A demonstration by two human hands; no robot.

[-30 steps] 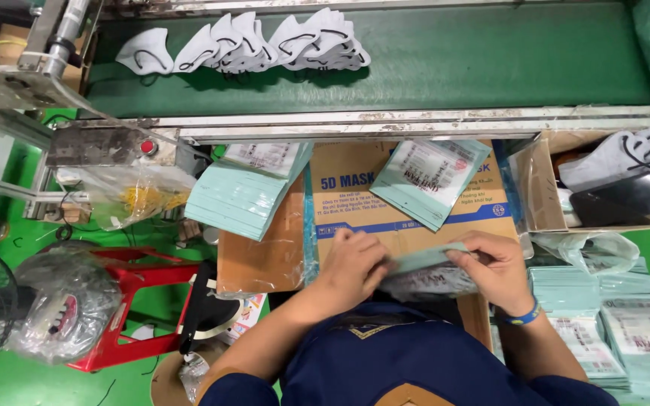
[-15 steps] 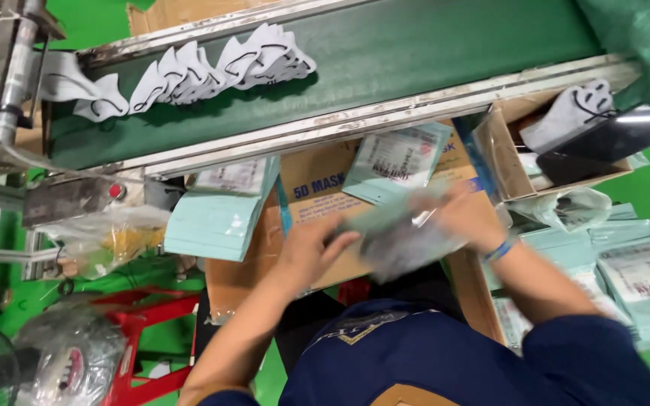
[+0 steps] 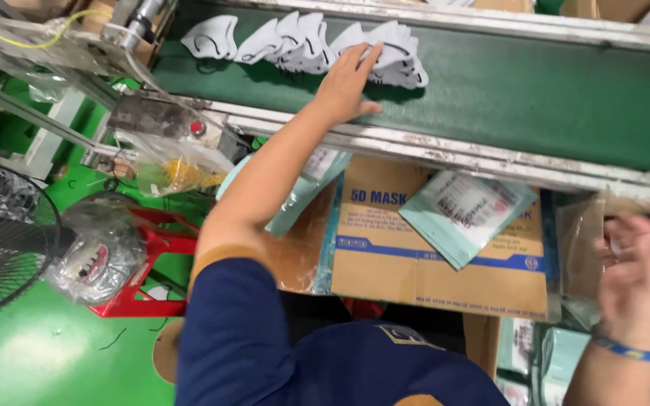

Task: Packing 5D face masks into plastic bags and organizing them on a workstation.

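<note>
My left hand (image 3: 349, 84) reaches out over the green conveyor belt (image 3: 536, 83) with fingers spread, its tips touching a row of several white folded face masks (image 3: 302, 41). It holds nothing. My right hand (image 3: 641, 278) is blurred at the right edge, over an open cardboard box (image 3: 581, 240); its fingers are loosely apart, and a pale edge shows by them that I cannot identify. A blue band circles that wrist. A teal pouch (image 3: 466, 214) lies on a brown carton (image 3: 415, 256) in front of me.
A metal rail (image 3: 490, 162) borders the belt's near side. More teal pouches (image 3: 302, 188) lie left of the carton and stacked at lower right (image 3: 566, 353). A fan (image 3: 1, 240), a red stool (image 3: 152, 263) and a plastic bag (image 3: 167, 165) stand on the green floor at left.
Both hands were together on a teal pouch over the carton. The left hand has since stretched up to the masks on the belt; the right has swung out to the right, no pouch in it.
</note>
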